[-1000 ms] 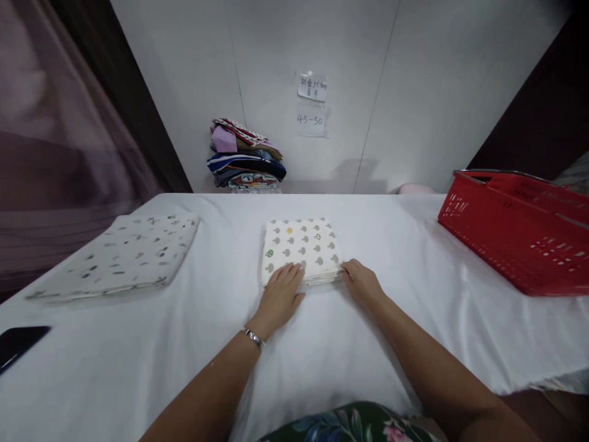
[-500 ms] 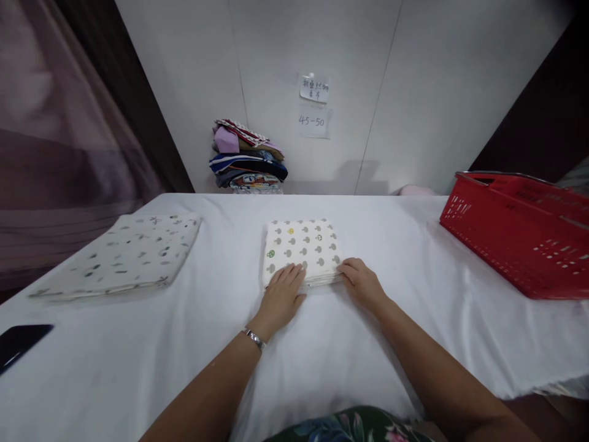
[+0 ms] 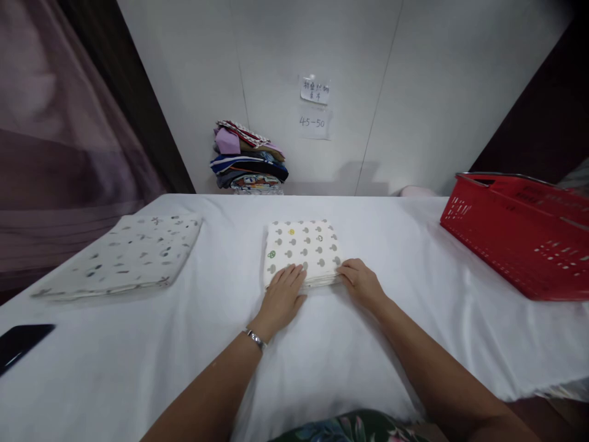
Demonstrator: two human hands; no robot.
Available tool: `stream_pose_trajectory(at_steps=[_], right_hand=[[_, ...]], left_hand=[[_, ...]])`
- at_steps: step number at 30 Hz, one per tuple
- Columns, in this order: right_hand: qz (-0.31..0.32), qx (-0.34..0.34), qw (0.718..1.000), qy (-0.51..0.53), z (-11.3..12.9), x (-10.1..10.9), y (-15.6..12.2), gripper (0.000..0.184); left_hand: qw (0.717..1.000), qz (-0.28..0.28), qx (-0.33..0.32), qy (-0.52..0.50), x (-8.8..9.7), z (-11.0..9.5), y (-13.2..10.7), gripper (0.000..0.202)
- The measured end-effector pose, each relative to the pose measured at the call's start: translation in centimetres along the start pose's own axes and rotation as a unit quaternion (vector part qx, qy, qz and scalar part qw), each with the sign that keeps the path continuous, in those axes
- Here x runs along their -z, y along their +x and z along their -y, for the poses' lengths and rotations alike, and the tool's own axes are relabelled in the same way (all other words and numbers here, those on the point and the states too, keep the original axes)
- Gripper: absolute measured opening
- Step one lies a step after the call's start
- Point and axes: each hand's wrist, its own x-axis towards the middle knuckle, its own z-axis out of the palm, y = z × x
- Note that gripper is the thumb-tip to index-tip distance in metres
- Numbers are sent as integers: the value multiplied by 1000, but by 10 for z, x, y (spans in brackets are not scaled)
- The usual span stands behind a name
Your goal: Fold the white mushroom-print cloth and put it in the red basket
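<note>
A folded white cloth (image 3: pixel 306 242) with a grey mushroom-like print and a few green and yellow marks lies in the middle of the table. Flat on its near left corner rests my left hand (image 3: pixel 283 294), fingers stretched out and a bracelet on the wrist. At the near right corner my right hand (image 3: pixel 361 282) pinches the edge of the folded layers between thumb and fingers. Further left lies a larger folded white cloth (image 3: pixel 133 255) with a leaf print, touched by neither hand.
A red plastic basket (image 3: pixel 515 239) stands on the right. Against the back wall is a stack of folded fabrics (image 3: pixel 248 162). A dark phone-like object (image 3: pixel 23 344) lies at the left edge. White cloth covers the table (image 3: pixel 193 344). Two paper notes (image 3: pixel 315 107) hang on the wall.
</note>
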Motion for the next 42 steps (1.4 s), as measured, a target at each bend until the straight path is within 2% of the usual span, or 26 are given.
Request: stream_pose_trajectory(at_steps=[4,8,17,22,27,34,42], right_hand=[[12,17,1000,-13,9,2,8,22],[53,28,998,-30,14,-1,16,21],[93,45,994,-30,10,-3,18,22],[72,43,995,-61,12,-7,19,21],[29,49,998,-38,9,-7,13,19],[32,66,997,-7,1,-8,5,18],[34,76,997,-7,9,-10,12,20]], left_hand=[[1000,1,-2,5,0,-1,0,49],[1000,5,-2,3,2,-1,0,50],[1000,10,3,4,1,-1,1,50],[1000,8,0,9,2,-1,1,50],[1000,14,6,6,4,-2,1,50],[1000,13,6,-14,7,-3,1,45],[999,-6,12,-31,7,-3,2,38]])
